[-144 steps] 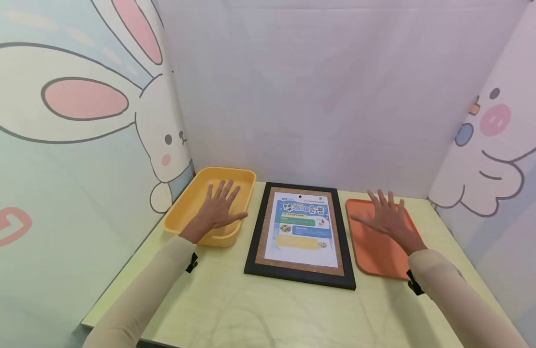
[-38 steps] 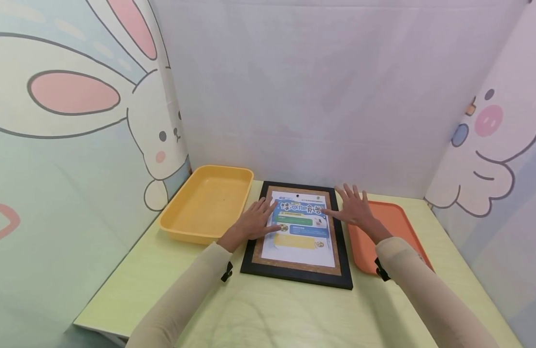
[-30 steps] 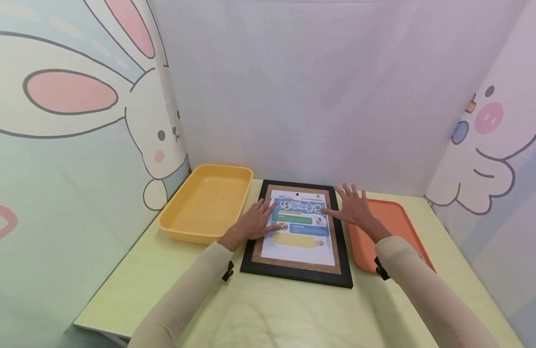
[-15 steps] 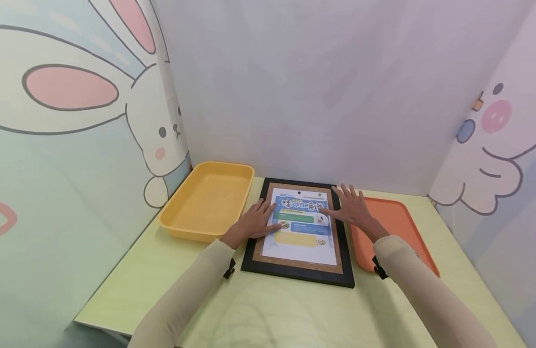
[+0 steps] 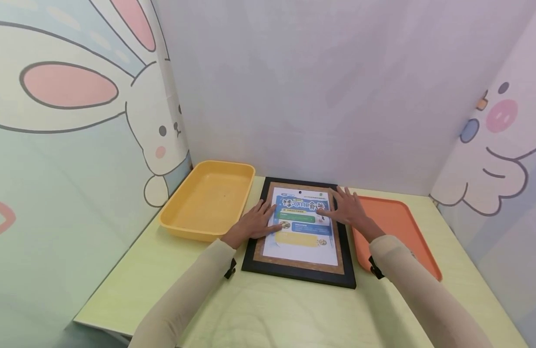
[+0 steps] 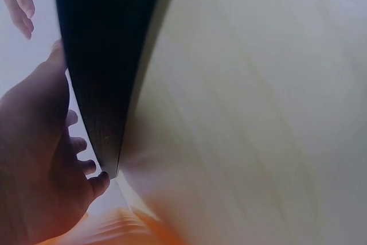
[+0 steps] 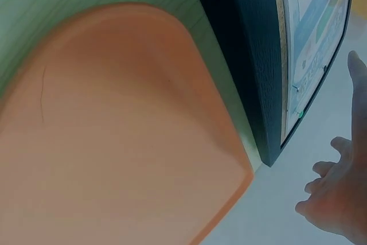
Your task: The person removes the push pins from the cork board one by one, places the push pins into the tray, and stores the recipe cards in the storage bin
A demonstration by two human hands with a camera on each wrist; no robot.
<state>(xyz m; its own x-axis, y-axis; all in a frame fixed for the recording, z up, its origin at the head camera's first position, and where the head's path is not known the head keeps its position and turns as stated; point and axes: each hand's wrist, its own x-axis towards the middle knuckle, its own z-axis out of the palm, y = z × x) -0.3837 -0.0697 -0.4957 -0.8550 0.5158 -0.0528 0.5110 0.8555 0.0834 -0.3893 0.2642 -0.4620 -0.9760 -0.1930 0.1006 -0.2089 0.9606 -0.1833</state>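
A black-framed cork board (image 5: 299, 277) lies flat on the table, with a printed poster (image 5: 300, 229) on its face. Small pins (image 7: 301, 113) show at the poster's edge in the right wrist view. My left hand (image 5: 255, 220) is over the board's left side, fingers spread; in the left wrist view it is beside the black frame (image 6: 106, 67), and contact is unclear. My right hand (image 5: 348, 209) is spread over the board's upper right side. The right wrist view shows that hand (image 7: 338, 199) apart from the frame, holding nothing.
A yellow tray (image 5: 213, 193) stands left of the board, near the back wall. To the right lies an orange tray (image 5: 394, 224), partly under my right forearm. Fabric walls (image 5: 337, 96) with cartoon prints enclose the back and sides of the pale table (image 5: 268, 309).
Both hands have come inward from above the two trays to the board's sides. Over the last half second the right hand shifts slightly left and the left hand stays nearly still.
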